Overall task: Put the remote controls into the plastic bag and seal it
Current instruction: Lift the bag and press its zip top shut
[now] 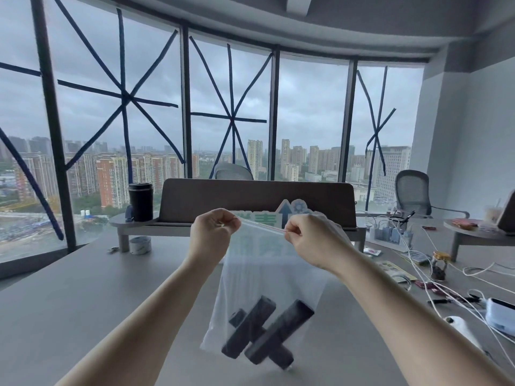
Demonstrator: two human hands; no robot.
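A clear plastic bag (267, 277) hangs in the air above the grey table (83, 296). Three black remote controls (267, 330) lie crossed at its bottom. My left hand (214, 235) pinches the left end of the bag's zip strip. My right hand (312, 240) pinches the strip a little to the right of it. The red zip line (263, 226) runs taut between the two hands. I cannot tell how much of the strip is pressed shut.
A black tumbler (140, 201) stands on a raised shelf with a dark panel (256, 199) at the back. A tape roll (140, 245) sits below it. White cables (446, 280), a small jar (440, 264) and a white device (501, 316) clutter the right side.
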